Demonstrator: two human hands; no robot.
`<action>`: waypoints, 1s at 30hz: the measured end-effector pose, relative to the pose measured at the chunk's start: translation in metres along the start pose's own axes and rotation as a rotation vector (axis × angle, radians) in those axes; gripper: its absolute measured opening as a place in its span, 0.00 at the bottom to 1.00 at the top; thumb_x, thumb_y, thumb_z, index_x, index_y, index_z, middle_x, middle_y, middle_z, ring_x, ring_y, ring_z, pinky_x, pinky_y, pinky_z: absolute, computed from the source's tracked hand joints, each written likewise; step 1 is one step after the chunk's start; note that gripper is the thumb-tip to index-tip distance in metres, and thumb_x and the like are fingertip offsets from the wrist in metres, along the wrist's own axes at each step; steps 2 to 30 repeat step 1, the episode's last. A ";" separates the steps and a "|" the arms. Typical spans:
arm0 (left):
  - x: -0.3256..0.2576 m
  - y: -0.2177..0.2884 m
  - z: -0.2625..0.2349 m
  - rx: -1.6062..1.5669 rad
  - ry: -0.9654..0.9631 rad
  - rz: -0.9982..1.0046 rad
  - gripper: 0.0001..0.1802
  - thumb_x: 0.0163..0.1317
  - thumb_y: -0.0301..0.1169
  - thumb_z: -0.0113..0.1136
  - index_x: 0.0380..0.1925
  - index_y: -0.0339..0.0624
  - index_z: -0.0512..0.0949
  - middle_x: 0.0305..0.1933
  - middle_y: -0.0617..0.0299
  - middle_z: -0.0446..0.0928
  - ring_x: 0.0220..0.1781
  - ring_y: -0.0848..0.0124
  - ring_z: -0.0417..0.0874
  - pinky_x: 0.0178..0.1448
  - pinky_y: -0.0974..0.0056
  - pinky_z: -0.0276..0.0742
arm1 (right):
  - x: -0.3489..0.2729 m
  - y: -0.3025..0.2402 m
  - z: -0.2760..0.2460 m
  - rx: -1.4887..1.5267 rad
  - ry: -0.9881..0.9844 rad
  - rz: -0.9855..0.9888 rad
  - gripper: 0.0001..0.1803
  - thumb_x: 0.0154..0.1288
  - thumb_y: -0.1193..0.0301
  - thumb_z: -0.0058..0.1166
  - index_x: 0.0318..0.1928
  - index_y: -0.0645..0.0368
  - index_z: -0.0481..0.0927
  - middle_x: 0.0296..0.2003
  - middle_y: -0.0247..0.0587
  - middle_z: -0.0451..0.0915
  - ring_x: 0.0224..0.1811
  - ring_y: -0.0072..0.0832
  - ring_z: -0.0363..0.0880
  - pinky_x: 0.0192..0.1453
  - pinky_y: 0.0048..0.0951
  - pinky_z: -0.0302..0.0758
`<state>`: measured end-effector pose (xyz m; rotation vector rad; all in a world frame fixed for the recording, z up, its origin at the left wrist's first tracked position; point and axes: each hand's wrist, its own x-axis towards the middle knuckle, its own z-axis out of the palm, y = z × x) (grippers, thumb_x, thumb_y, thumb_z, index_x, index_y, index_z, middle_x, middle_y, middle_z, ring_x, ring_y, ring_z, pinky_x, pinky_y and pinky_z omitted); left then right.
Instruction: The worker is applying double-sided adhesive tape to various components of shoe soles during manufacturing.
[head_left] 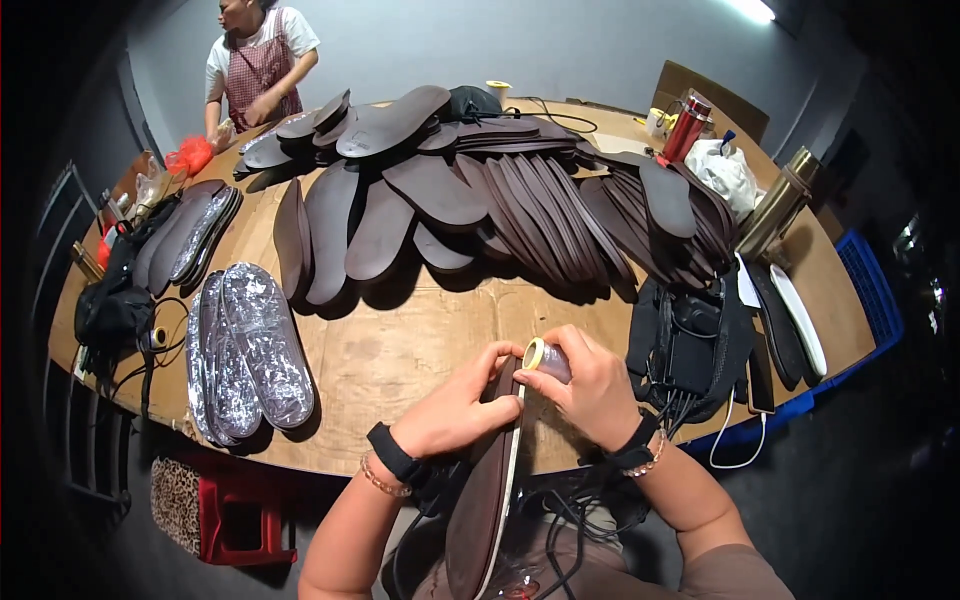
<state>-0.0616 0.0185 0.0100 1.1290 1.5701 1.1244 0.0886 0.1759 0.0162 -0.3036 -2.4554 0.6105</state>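
Observation:
My left hand (458, 405) is closed on a dark brown insole (482, 500), tilted on its edge so that a pale rim shows. The insole reaches from the table's front edge down towards my lap. In my right hand (596, 378) is a small roll of clear film (552, 360) with a yellow core, pressed against the insole's upper end. My two hands nearly meet there. To the left, several film-wrapped insoles (262, 350) lie side by side. Beyond my hands is a large heap of bare brown insoles (425, 185), some fanned in rows.
A person (262, 70) stands at the far left of the table (400, 330). Black pouches with cables (690, 345) lie at right, near a phone (760, 385). A red thermos (687, 130) and a metal flask (780, 205) stand behind. A red stool (245, 515) is below left.

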 end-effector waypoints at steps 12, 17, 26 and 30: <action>0.000 0.002 -0.001 0.021 -0.005 -0.018 0.42 0.63 0.41 0.62 0.75 0.44 0.61 0.67 0.40 0.73 0.69 0.49 0.75 0.76 0.53 0.68 | 0.000 0.001 -0.001 -0.009 -0.006 -0.007 0.24 0.64 0.54 0.71 0.46 0.60 0.78 0.38 0.51 0.82 0.40 0.53 0.84 0.43 0.45 0.80; 0.000 0.002 -0.001 0.021 -0.005 -0.018 0.42 0.63 0.41 0.62 0.75 0.44 0.61 0.67 0.40 0.73 0.69 0.49 0.75 0.76 0.53 0.68 | 0.000 0.001 -0.001 -0.009 -0.006 -0.007 0.24 0.64 0.54 0.71 0.46 0.60 0.78 0.38 0.51 0.82 0.40 0.53 0.84 0.43 0.45 0.80; 0.000 0.002 -0.001 0.021 -0.005 -0.018 0.42 0.63 0.41 0.62 0.75 0.44 0.61 0.67 0.40 0.73 0.69 0.49 0.75 0.76 0.53 0.68 | 0.000 0.001 -0.001 -0.009 -0.006 -0.007 0.24 0.64 0.54 0.71 0.46 0.60 0.78 0.38 0.51 0.82 0.40 0.53 0.84 0.43 0.45 0.80; 0.000 0.002 -0.001 0.021 -0.005 -0.018 0.42 0.63 0.41 0.62 0.75 0.44 0.61 0.67 0.40 0.73 0.69 0.49 0.75 0.76 0.53 0.68 | 0.000 0.001 -0.001 -0.009 -0.006 -0.007 0.24 0.64 0.54 0.71 0.46 0.60 0.78 0.38 0.51 0.82 0.40 0.53 0.84 0.43 0.45 0.80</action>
